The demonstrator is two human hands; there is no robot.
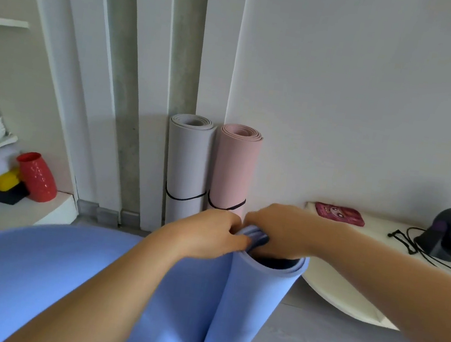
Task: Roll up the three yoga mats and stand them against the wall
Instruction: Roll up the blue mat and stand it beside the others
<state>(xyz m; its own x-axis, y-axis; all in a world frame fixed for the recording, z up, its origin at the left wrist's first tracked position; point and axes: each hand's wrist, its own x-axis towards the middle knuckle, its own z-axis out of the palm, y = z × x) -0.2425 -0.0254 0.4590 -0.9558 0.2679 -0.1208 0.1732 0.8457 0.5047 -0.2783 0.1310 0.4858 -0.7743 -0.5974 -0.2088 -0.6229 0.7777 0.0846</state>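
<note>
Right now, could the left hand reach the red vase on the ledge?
Probably not yet: the left hand grips the top edge of the blue mat, as does the right hand. Once it lets go, nothing seems to block the way to the red vase, off to its left.

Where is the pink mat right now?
The pink mat stands upright against the wall near the middle of the head view. The grey mat is right beside it on the left, and the blue mat is in front.
</note>
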